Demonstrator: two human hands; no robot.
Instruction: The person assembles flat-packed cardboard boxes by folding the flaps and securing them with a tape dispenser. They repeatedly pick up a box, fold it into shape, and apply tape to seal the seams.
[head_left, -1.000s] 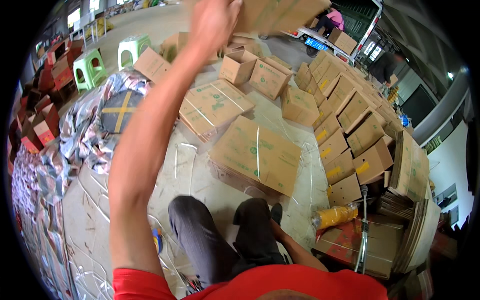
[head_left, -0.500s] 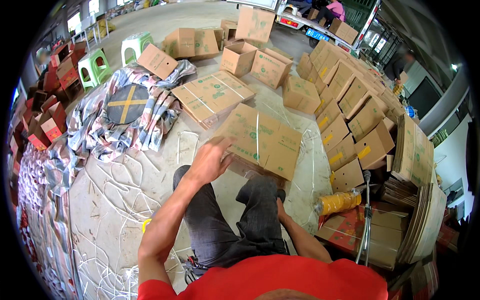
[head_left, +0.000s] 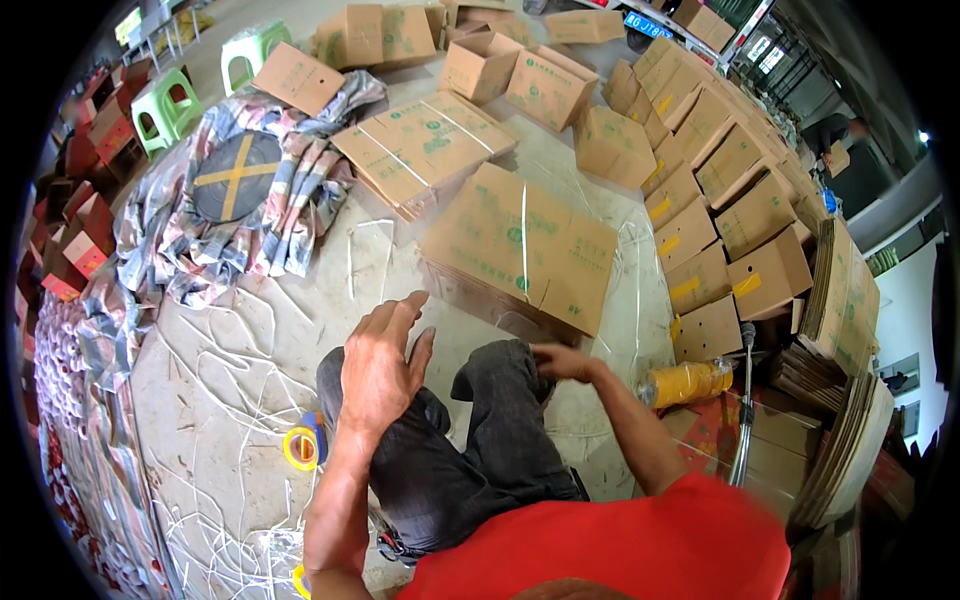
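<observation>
In front of my knees lies a stack of flattened cardboard cartons (head_left: 570, 265) with a white strap (head_left: 524, 240) across its top. My left hand (head_left: 383, 358) is over my left knee, just short of the stack's near left corner. Its fingers point forward, the thumb stands apart, and it holds nothing. My right hand (head_left: 566, 363) is beside my right knee, close to the stack's near edge. Its fingers stretch leftward, slightly blurred, with nothing visible in them. Beyond the stack, to the left, lies another strapped stack of flattened cartons (head_left: 425, 145).
Loose white straps (head_left: 235, 365) and a yellow-blue tape roll (head_left: 303, 445) lie at left. A cloth-draped heap carries a round black lid (head_left: 238, 180). Open cartons (head_left: 740, 215) line the right, near wrapped yellow tape (head_left: 690, 383) and a metal stand (head_left: 745, 400). Green stools (head_left: 165, 108) stand behind.
My left hand has come off the stack's near left edge and drawn back, its fingers straighter. My right hand has risen from low beside my right knee. The view has shifted.
</observation>
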